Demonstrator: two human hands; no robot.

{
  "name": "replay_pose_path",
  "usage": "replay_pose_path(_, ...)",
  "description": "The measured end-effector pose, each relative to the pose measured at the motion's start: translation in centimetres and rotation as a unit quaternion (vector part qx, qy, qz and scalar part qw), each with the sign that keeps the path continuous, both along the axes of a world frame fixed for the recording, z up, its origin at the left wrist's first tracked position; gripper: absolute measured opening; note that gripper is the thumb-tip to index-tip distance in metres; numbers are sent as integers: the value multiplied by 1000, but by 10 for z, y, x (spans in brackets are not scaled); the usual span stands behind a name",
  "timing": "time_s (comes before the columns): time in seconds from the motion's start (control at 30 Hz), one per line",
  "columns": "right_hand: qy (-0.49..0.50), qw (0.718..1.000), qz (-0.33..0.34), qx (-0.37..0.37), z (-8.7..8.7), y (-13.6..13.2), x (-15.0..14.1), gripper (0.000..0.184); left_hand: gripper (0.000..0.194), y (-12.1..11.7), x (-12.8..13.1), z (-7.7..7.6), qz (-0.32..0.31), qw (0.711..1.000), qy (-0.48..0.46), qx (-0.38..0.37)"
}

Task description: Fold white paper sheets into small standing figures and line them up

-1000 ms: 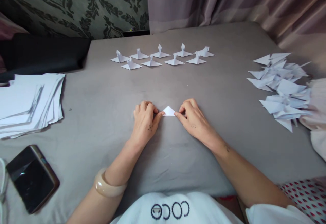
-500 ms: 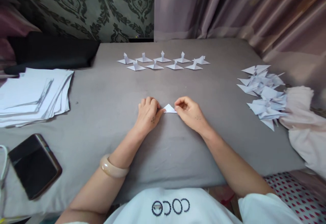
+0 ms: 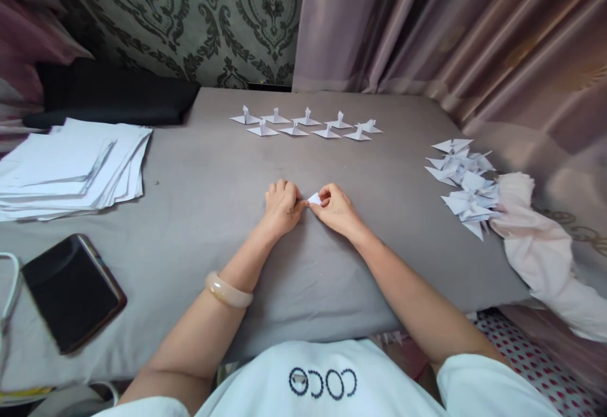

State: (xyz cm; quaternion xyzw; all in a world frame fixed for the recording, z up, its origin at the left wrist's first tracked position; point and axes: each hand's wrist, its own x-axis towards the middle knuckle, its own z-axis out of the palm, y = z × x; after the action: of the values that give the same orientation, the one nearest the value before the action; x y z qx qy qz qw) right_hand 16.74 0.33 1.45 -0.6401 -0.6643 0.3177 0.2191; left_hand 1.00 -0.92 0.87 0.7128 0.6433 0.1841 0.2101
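Note:
A small piece of folded white paper lies between my hands over the grey cloth. My right hand pinches its right part, thumb and forefinger covering much of it. At the left corner of the paper, my left hand has its fingers curled and closed, the thumb and forefinger tips pressed at the edge. Farther back, several folded paper figures with raised points stand in two rows.
A loose pile of folded paper cranes lies at the right beside a pale cloth. On the left are a stack of white paper sheets, a dark tablet-like device with a cable nearby, and a folded black cloth.
My right hand has moved left over the paper, which now shows less and looks tilted. My left hand stays at its left corner. The whole view has shifted slightly.

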Motion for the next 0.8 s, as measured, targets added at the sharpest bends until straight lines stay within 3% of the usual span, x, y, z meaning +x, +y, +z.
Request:
replay_pose_path(0.23, -59, 995, -15, -81, 8, 13, -9, 37, 7, 0, -6, -5, 8, 999, -31, -1)
replay_pose_path(0.43, -82, 987, -24, -140, 16, 26, -16, 41, 15, 1, -7, -2, 12, 999, -49, -19)
replay_pose_path(0.8, -26, 988, 22, -147, 20, 29, 0, 28, 14, 2, -7, -2, 26, 998, -62, -20)
